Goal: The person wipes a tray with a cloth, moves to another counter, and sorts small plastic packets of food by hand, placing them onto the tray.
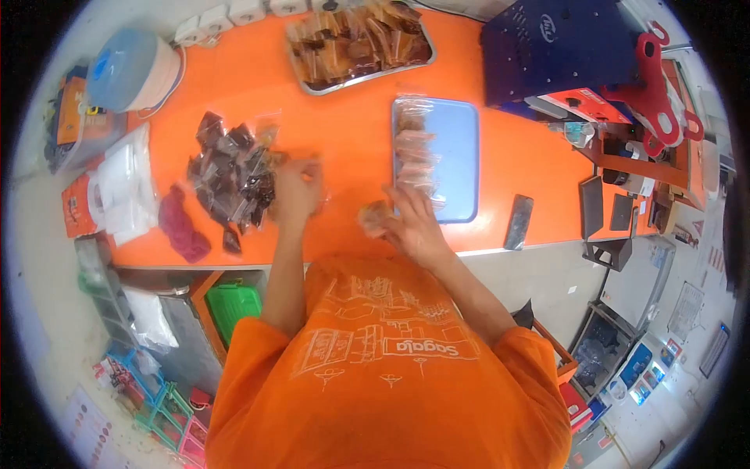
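Observation:
My left hand (298, 189) is at the right edge of a pile of small dark sachets (230, 176) in clear plastic. Its fingers are curled and slightly blurred; what they hold, if anything, I cannot make out. Near the table's front edge, my right hand (418, 230) pinches a small clear plastic packet (375, 219) with pale brownish contents. Just beyond that hand is a blue tray (457, 156), with a column of clear filled packets (416, 148) laid along its left side.
At the back of the orange table (234, 78) sits a metal tray (359, 81) of brown packets. A dark blue machine (547, 51) stands back right. Left are a blue-lidded container (129, 70), white plastic bags (125, 187) and a maroon cloth (181, 225). A dark slab (518, 222) lies front right.

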`<state>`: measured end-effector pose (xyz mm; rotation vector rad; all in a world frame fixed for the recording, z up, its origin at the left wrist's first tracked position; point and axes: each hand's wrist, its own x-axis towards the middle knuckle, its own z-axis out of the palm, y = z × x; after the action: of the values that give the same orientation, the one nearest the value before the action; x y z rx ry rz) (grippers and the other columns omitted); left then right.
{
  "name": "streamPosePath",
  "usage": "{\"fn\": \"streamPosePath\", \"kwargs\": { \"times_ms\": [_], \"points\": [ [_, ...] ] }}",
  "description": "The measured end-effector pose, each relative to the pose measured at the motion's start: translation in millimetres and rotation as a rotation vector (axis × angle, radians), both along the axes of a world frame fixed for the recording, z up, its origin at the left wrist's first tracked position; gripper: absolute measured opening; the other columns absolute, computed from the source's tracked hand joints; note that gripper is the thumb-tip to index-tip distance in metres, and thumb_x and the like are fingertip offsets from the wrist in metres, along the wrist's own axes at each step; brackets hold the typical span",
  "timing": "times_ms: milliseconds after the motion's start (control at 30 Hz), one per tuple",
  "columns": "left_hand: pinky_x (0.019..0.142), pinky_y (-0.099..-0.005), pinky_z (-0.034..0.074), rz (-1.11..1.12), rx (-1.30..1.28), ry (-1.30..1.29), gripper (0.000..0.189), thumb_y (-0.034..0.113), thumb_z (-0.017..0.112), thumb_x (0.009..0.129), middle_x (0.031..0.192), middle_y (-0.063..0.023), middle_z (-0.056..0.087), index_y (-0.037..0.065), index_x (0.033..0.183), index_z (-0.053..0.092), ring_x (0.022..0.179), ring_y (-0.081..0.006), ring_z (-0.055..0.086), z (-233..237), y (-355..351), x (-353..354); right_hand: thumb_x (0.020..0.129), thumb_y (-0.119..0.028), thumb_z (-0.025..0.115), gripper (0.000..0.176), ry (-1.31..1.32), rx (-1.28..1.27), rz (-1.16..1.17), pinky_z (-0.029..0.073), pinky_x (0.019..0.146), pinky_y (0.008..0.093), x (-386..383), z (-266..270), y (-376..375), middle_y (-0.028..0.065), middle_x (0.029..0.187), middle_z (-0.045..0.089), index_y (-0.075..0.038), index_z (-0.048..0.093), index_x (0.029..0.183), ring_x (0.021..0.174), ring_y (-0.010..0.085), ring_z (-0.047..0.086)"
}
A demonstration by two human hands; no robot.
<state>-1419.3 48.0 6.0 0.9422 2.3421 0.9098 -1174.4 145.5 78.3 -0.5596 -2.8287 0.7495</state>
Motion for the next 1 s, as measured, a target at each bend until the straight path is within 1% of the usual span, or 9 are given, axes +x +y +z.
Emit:
{"fn": "streamPosePath", "kwargs": {
  "times_ms": [133, 200, 300, 367, 400, 467, 633, 833, 1000],
  "points": [
    [0.078, -0.0378, 0.055, -0.505, 0.089, -0.113, 0.013, 0.009, 0.068, 0.087, 0.104, -0.0150, 0.068, 0.002, 0.098, 0.071, 0.090, -0.0311, 0.068, 56.4, 54.0, 59.7, 0.070, -0.007, 0.078, 0.030, 0.067, -0.044, -0.089, 0.037, 0.108, 0.0538, 0.6, 5.8, 28.7, 0.0147, 0.131, 0.059, -0.006, 0.071, 0.099, 0.131, 0.0336, 0.047],
    [0.079, -0.0373, 0.055, -0.615, 0.119, -0.085, 0.012, 0.008, 0.067, 0.087, 0.105, -0.0148, 0.068, 0.002, 0.097, 0.070, 0.092, -0.0312, 0.067, 64.9, 78.0, 69.9, 0.072, -0.006, 0.077, 0.031, 0.032, 0.087, -0.028, 0.043, 0.102, 0.0507, 8.9, 14.6, 53.7, 0.0143, 0.122, 0.064, -0.006, 0.070, 0.102, 0.119, 0.0332, 0.056],
    [0.081, -0.0455, 0.052, -0.762, 0.303, -0.348, 0.019, 0.019, 0.067, 0.088, 0.098, -0.0152, 0.066, 0.003, 0.098, 0.068, 0.094, -0.0380, 0.063, 39.4, 130.6, 63.7, 0.073, -0.006, 0.077, 0.030, 0.013, 0.029, -0.100, 0.049, 0.092, 0.0468, 25.7, 16.2, 97.5, 0.0134, 0.110, 0.068, -0.005, 0.070, 0.103, 0.103, 0.0339, 0.063],
    [0.085, -0.0483, 0.051, -0.497, 0.535, -0.126, 0.027, 0.024, 0.068, 0.088, 0.099, -0.0169, 0.065, 0.003, 0.106, 0.065, 0.097, -0.0385, 0.062, -0.9, 163.4, 63.0, 0.073, -0.007, 0.075, 0.030, 0.029, 0.071, -0.118, 0.050, 0.089, 0.0458, 26.1, 21.1, 130.6, 0.0132, 0.108, 0.069, -0.004, 0.069, 0.102, 0.098, 0.0343, 0.063],
    [0.085, -0.0483, 0.051, -0.489, 0.533, -0.131, 0.027, 0.024, 0.068, 0.088, 0.099, -0.0169, 0.065, 0.003, 0.106, 0.065, 0.097, -0.0385, 0.062, -19.2, 159.6, 67.0, 0.073, -0.009, 0.074, 0.030, 0.048, 0.117, -0.133, 0.052, 0.086, 0.0448, 25.7, 22.6, 146.8, 0.0129, 0.106, 0.070, -0.003, 0.068, 0.102, 0.094, 0.0346, 0.063],
    [0.089, -0.0490, 0.050, -0.832, 0.196, -0.024, 0.035, 0.024, 0.068, 0.088, 0.104, -0.0193, 0.064, 0.002, 0.114, 0.062, 0.100, -0.0390, 0.060, -45.9, 155.3, 68.8, 0.073, -0.009, 0.074, 0.030, 0.030, 0.129, -0.097, 0.052, 0.084, 0.0449, 27.3, 21.3, 179.4, 0.0133, 0.105, 0.070, -0.004, 0.069, 0.102, 0.094, 0.0351, 0.063],
    [0.095, -0.0472, 0.050, -0.724, 0.144, -0.024, 0.041, 0.023, 0.070, 0.088, 0.116, -0.0204, 0.062, 0.002, 0.122, 0.060, 0.112, -0.0382, 0.059, -21.2, 126.3, 91.9, 0.078, -0.009, 0.072, 0.027, -0.123, -0.130, 0.015, 0.054, 0.079, 0.0455, 2.3, 24.5, 220.8, 0.0157, 0.097, 0.070, -0.007, 0.070, 0.105, 0.088, 0.0363, 0.066],
    [0.095, -0.0469, 0.051, -0.634, 0.127, -0.092, 0.039, 0.018, 0.071, 0.087, 0.121, -0.0179, 0.061, 0.004, 0.121, 0.062, 0.113, -0.0369, 0.059, -14.4, 113.0, 96.3, 0.083, -0.017, 0.072, 0.022, -0.150, -0.615, -0.031, 0.054, 0.077, 0.0443, -45.3, -90.3, 234.5, 0.0156, 0.091, 0.069, -0.004, 0.069, 0.101, 0.086, 0.0356, 0.067],
    [0.094, -0.0470, 0.050, -0.303, 0.256, 0.110, 0.036, 0.017, 0.070, 0.087, 0.121, -0.0144, 0.062, 0.005, 0.119, 0.064, 0.113, -0.0342, 0.059, 11.2, 124.8, 104.4, 0.084, -0.015, 0.072, 0.025, -0.171, -0.200, -0.212, 0.054, 0.079, 0.0407, -70.0, -86.0, 205.3, 0.0183, 0.100, 0.069, -0.003, 0.070, 0.105, 0.090, 0.0370, 0.067]
  ]
}}
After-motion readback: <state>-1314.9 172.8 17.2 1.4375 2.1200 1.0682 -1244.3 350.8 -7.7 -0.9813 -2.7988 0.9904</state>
